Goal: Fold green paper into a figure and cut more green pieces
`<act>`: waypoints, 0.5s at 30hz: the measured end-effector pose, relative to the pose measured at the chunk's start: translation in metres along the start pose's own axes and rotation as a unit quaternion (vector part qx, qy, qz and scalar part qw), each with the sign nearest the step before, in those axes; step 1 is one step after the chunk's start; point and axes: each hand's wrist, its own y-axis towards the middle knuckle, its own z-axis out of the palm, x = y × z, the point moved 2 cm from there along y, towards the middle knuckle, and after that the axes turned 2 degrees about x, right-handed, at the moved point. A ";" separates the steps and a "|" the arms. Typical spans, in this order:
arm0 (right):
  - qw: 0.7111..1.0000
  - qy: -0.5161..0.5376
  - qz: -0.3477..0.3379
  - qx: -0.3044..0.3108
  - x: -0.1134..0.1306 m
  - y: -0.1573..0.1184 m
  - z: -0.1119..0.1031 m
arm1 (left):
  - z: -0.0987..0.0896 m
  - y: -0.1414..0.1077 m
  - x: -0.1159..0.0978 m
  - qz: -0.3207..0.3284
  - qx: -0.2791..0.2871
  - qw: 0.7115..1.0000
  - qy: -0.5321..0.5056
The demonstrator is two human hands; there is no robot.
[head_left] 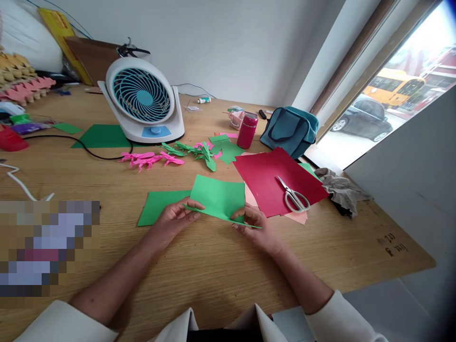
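Note:
A sheet of bright green paper [218, 194] is held up just above the wooden table, its near edge bent upward in a fold. My left hand [177, 216] pinches its left end between thumb and fingers. At the right end my right hand [253, 222] grips the folded edge, fingers curled over it. Another green sheet [156, 205] lies flat on the table, partly behind the left hand. To the right, scissors [294, 197] with pale handles rest on red paper sheets [263, 175], which overlap pink paper [251, 194].
A white fan [144, 102] stands at the back left. Pink paper figures [147, 159] and green ones [188, 149] lie before it. Further right are a red flask [247, 130], a teal bag [292, 130] and a grey cloth [340, 187]. A black cable [81, 145] crosses the left side.

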 end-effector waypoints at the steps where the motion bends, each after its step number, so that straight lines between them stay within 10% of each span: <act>1: 1.000 0.024 0.011 -0.008 -0.001 0.000 0.001 | 0.002 -0.001 0.001 -0.006 -0.001 1.000 -0.015; 10: 0.980 0.104 0.113 -0.127 -0.009 0.000 0.006 | 0.019 -0.006 -0.006 0.049 0.026 0.998 -0.007; 15: 0.992 0.044 0.083 -0.083 -0.012 -0.002 0.010 | 0.009 -0.003 -0.005 0.082 -0.041 0.995 0.024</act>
